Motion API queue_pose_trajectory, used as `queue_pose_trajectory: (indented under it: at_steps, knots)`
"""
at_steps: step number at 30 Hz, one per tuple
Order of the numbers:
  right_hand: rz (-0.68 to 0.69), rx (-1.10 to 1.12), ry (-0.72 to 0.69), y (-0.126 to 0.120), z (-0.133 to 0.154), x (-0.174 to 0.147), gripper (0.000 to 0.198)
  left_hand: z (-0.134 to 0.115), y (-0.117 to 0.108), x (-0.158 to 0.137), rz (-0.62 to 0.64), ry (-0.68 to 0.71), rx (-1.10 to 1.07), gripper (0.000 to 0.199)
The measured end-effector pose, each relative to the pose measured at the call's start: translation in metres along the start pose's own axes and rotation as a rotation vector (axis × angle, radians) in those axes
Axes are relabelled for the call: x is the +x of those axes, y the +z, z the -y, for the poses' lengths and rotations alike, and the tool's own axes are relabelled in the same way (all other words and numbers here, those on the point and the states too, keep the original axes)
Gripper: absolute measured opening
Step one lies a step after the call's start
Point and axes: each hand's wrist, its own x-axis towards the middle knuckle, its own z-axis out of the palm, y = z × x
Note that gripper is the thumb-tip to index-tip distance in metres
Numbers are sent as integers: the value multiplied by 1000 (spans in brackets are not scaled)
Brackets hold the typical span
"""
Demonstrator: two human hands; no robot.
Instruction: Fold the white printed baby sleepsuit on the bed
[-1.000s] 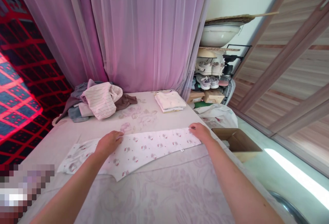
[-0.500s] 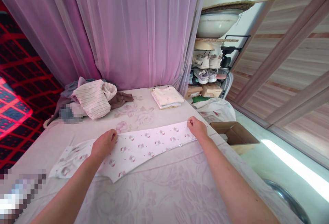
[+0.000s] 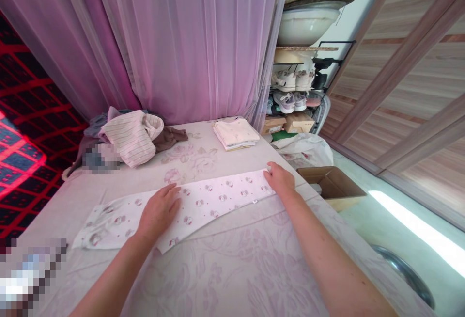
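Note:
A pair of white pants [image 3: 218, 196] with a small cartoon print lies stretched sideways across the bed, folded lengthwise. Its crotch corner points toward me, and the wider end on the left is slightly wrinkled. My left hand [image 3: 160, 210] rests flat on the upper middle of the cloth, fingers stretched out. At the narrow right end, my right hand [image 3: 279, 180] has its fingers closed on the leg's edge; the fingertips are partly hidden. A small white tag shows along the lower edge near that hand.
On the floral bedsheet [image 3: 232, 278], a neat stack of folded clothes [image 3: 236, 133] sits at the back and a heap of loose clothes [image 3: 131, 137] at the back left. Purple curtains [image 3: 181, 45] hang behind. Right of the bed are an open cardboard box [image 3: 337, 181] and a shoe rack [image 3: 290, 84].
My left hand has let go of the pants' upper edge, shifted right and flattened onto the cloth. My right hand stays at the narrow end. The pants lie a bit flatter.

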Motion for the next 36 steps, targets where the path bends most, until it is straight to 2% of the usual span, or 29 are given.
queue_pose_trajectory:
  at_steps: [2, 4, 6, 8, 11, 14, 16, 19, 21, 27, 29, 32, 36]
  knots:
    - [-74, -13, -52, 0, 5, -8, 45, -9, 14, -9, 16, 140, 1, 51]
    - [-108, -8, -188, 2, 14, -19, 48, -15, 25, -16, 17, 174, 28, 60]
    - [-45, -6, -354, 8, 24, -31, 52, -19, 31, -20, 24, 157, 64, 66]
    - [88, -32, -441, 15, 33, -40, 54, -21, 32, -21, 46, 141, 85, 68]
    - [241, -72, -428, 19, 38, -45, 57, -21, 28, -20, 85, 124, 89, 69]
    - [301, -75, -393, 12, 46, -46, 58, -22, 26, -18, 104, 113, 75, 70]
    - [286, -51, -381, 8, 59, -49, 60, -23, 26, -18, 87, 103, 69, 70]
    - [249, -2, -438, 11, 86, -58, 61, -26, 28, -19, 49, 84, 86, 71]
    - [281, 11, -474, 17, 100, -63, 62, -28, 28, -19, 31, 76, 99, 71]
    - [337, 19, -455, 20, 114, -67, 63, -29, 29, -19, 9, 62, 89, 71]
    - [296, 40, -458, 19, 126, -71, 64, -28, 31, -18, 10, 58, 82, 71]
    - [230, 90, -544, 23, 151, -78, 64, -26, 33, -18, 1, 62, 74, 73]
    - [353, 90, -574, 30, 171, -82, 64, -25, 35, -17, -8, 55, 73, 69]
